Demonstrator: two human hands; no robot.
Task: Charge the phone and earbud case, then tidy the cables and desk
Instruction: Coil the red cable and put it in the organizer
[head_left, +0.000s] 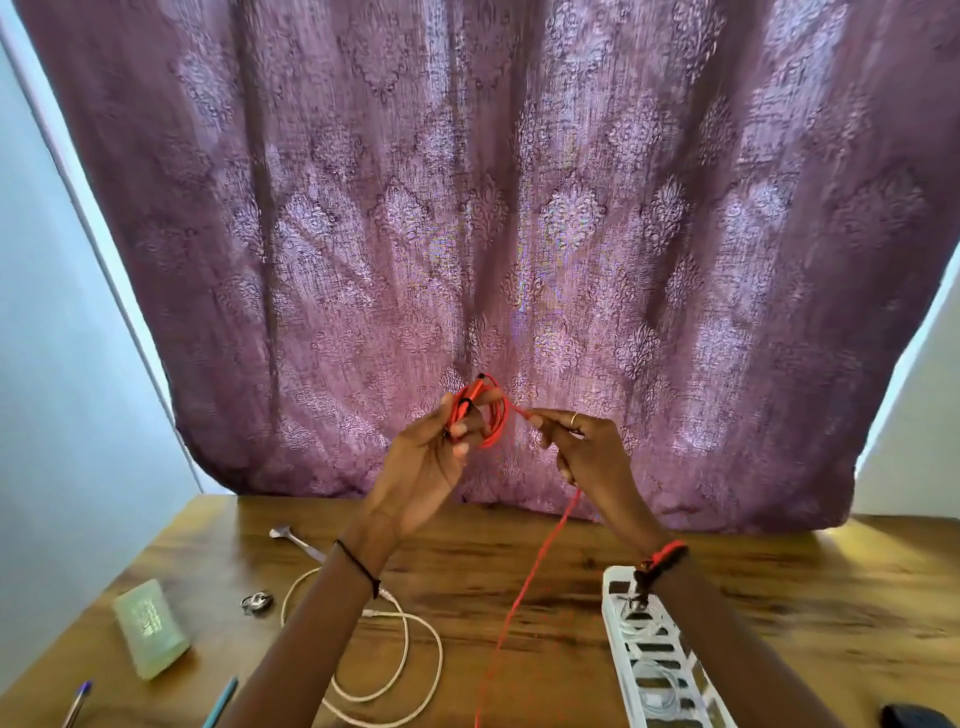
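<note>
Bottom edge crops thin red cable (520, 588). Lower right: dark rounded object (918, 717), cropped, unidentifiable. Part of white cable (440, 656) behind left forearm (311, 623).

**One wide-angle view, worn on the head, at the near side of the desk (779, 597)**

We looked from close above the desk's near edge, facing forward and only slightly down across its top. The desk filled just the lower part of our frame. The curtain (467, 208) hanging behind the desk's far edge took up most of the rest, and the wide lens bowed that far edge.
</note>
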